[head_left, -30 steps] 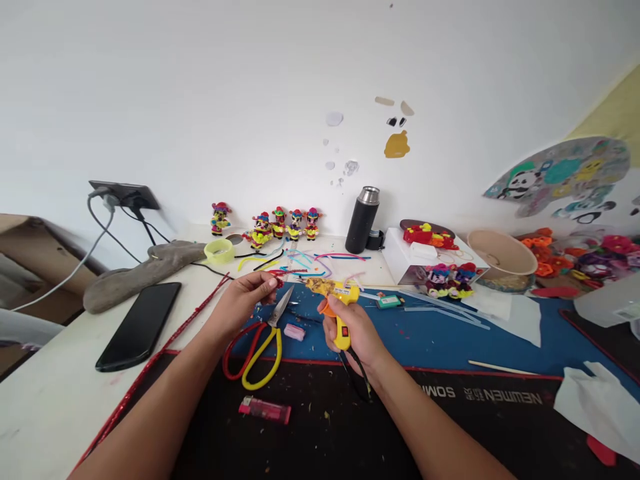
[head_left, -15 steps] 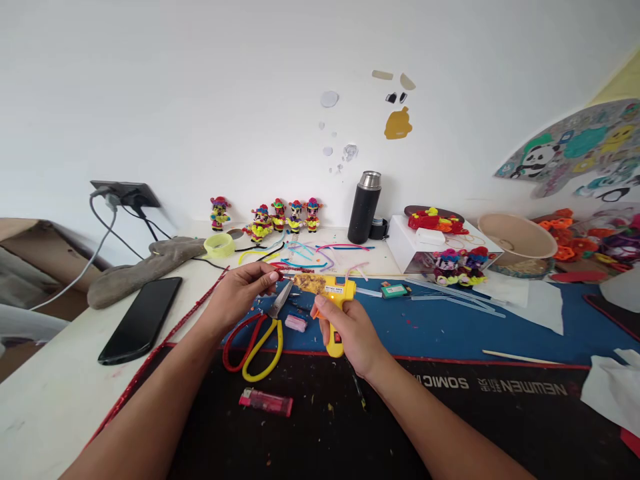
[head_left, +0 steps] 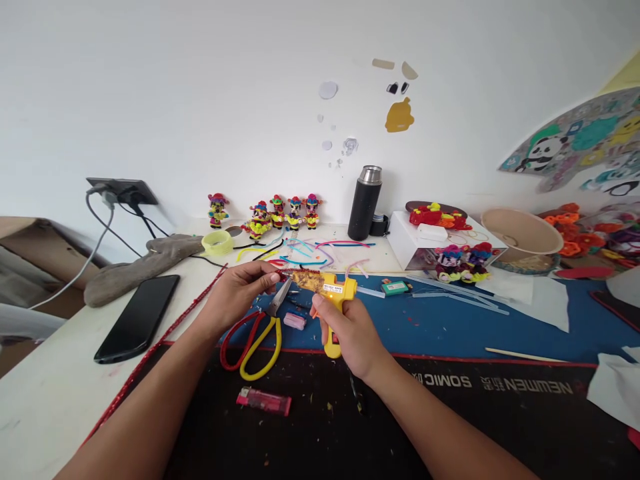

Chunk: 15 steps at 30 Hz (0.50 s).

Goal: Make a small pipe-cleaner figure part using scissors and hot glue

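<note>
My left hand (head_left: 255, 283) is closed, thumb and fingertips pinching a thin, dark red fuzzy strip (head_left: 305, 271), like a pipe cleaner. Its far part runs behind the tip of a yellow hot glue gun (head_left: 334, 289). My right hand (head_left: 345, 327) grips the glue gun by its handle, with the nozzle pointing left at the pinched strip; whether they touch I cannot tell. A clear glue stick (head_left: 371, 293) sticks out of the gun's back. Below my left hand lie scissors (head_left: 274, 347) with one red and one yellow handle. A pink block (head_left: 295, 321) lies beside them.
Nearer me lies a pink lighter (head_left: 264, 401) on the black mat (head_left: 425, 433). A phone (head_left: 137, 320) lies at left. Behind stand a black thermos (head_left: 365, 203), several small figures (head_left: 260, 220) and loose coloured pipe cleaners (head_left: 325, 252). Glue sticks (head_left: 465, 300) lie at right.
The view has shifted slightly. Both hands keep their grips, with the glue gun's nozzle still close to the red strip; the strip now shows more along the top of the nozzle.
</note>
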{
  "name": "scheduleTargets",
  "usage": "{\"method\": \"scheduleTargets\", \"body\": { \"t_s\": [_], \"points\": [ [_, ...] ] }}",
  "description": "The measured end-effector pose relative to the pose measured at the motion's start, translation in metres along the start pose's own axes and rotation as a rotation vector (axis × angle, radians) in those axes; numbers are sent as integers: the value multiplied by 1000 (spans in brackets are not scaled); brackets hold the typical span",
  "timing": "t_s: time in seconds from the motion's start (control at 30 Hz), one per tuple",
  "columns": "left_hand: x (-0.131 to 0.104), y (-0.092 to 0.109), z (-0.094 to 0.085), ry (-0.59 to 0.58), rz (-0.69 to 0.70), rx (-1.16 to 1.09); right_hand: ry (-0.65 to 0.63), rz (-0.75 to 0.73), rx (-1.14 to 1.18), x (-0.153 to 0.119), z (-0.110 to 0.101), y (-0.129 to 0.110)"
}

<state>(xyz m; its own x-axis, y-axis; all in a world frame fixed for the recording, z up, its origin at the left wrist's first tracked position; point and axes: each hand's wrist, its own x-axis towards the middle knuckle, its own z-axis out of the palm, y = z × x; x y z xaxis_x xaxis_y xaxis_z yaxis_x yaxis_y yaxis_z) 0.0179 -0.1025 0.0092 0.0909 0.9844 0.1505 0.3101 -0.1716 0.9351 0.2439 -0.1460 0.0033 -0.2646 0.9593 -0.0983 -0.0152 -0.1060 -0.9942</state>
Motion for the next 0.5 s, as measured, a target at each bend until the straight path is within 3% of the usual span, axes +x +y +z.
{"method": "scheduleTargets", "body": {
  "t_s": [0.5],
  "points": [
    [-2,7,5,40,41,14,6,-31,-14,-1,1,-1]
  ]
}}
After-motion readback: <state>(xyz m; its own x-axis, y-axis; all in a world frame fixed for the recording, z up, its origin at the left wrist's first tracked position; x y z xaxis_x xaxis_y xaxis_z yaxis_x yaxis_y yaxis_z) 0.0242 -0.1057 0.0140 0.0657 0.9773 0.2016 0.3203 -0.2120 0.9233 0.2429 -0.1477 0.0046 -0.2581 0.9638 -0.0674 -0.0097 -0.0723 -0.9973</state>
